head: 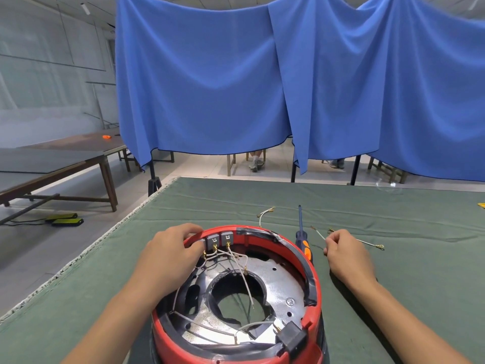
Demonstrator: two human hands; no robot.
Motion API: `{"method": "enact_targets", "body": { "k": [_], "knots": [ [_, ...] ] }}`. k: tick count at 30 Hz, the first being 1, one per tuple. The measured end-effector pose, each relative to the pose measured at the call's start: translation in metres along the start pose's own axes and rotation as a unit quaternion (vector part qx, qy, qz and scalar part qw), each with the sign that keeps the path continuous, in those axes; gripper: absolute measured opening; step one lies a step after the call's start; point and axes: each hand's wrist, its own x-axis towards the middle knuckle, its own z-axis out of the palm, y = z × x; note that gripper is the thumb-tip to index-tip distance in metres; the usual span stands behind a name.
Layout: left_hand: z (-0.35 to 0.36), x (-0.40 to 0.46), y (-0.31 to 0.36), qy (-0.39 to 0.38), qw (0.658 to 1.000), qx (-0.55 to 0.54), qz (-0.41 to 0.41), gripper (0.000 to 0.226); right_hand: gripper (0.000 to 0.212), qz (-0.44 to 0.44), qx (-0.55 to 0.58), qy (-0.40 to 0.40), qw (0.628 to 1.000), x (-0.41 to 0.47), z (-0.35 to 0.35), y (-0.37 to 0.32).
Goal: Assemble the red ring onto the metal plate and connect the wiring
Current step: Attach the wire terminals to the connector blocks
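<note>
Head view: green-clothed worktop carries red ring seated around metal plate. Left hand grips ring's far-left rim, fingers curled. Right hand pinches loose white wire beside screwdriver. Second wire lies beyond.
</note>
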Motion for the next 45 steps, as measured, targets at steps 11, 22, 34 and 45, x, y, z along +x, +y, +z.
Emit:
{"method": "enact_targets", "body": {
  "k": [11, 22, 34, 45],
  "knots": [
    [-0.001, -0.003, 0.002, -0.003, 1.000, -0.007, -0.007, 0.021, 0.015, -0.048, 0.177, -0.045, 0.982, -0.004, -0.004, -0.002],
    [-0.003, -0.007, 0.007, 0.071, 0.995, 0.028, 0.057, 0.025, 0.026, -0.168, 0.318, -0.098, 0.928, -0.038, -0.040, -0.076],
    [-0.013, -0.026, 0.034, 0.010, 0.948, -0.305, 0.092, 0.014, 0.024, -0.312, 0.262, -0.163, 0.899, -0.089, -0.051, -0.119],
    [-0.011, -0.025, 0.033, -0.049, 0.899, -0.436, 0.020, 0.005, 0.017, -0.321, 0.275, -0.200, 0.884, -0.095, -0.042, -0.117]
  ]
}}
